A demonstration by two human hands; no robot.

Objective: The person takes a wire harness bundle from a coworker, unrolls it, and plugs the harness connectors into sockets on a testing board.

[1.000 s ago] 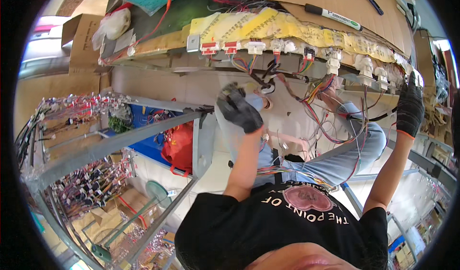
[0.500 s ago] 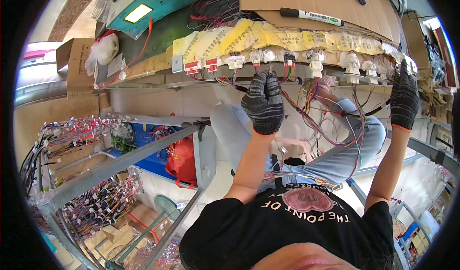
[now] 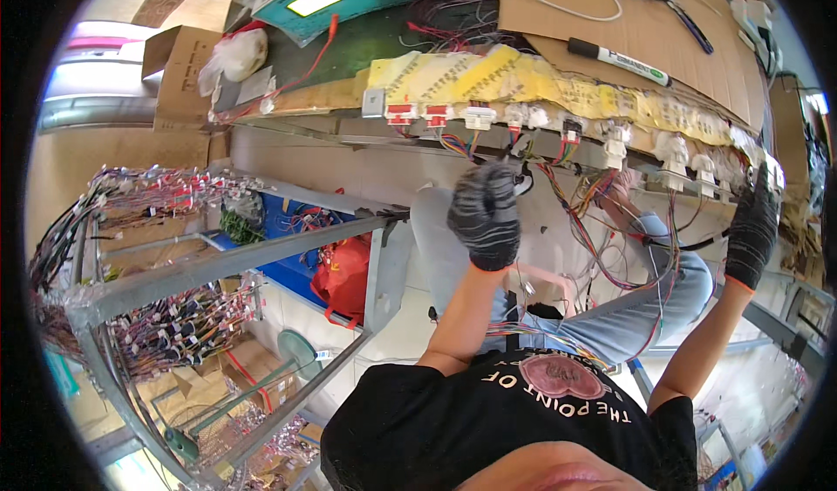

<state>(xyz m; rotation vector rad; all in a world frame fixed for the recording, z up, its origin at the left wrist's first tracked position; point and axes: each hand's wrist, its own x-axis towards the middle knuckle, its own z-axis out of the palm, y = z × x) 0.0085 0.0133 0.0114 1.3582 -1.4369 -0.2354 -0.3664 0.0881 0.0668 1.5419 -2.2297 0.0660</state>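
My left hand (image 3: pixel 485 216), in a dark striped knit glove, hangs just in front of the connector strip. Its fingers are curled closed and slightly blurred; a black cable piece (image 3: pixel 524 180) shows beside them, but what they grip is unclear. At the strip's right end, my right hand (image 3: pixel 753 229), gloved alike, reaches with stretched fingers to a white connector (image 3: pixel 772 177). Red-and-white connectors (image 3: pixel 400 115), a white connector (image 3: pixel 479 118) and larger white plugs (image 3: pixel 615 146) sit along the strip's front edge. Coloured wires (image 3: pixel 580 221) droop from them over my lap.
Yellow tape (image 3: pixel 488 71) covers the strip. Behind it lie cardboard (image 3: pixel 558 7), a black-and-white marker (image 3: pixel 619 61) and a teal box (image 3: pixel 366 3) with a lit display. To the left stand a metal frame (image 3: pixel 235 269), a red bag (image 3: pixel 343 277) and hanging wire bundles (image 3: pixel 174 325).
The view has shifted, so the bench appears farther right and lower. My left hand has drawn back from the strip toward me. The right hand stays by the strip's right end.
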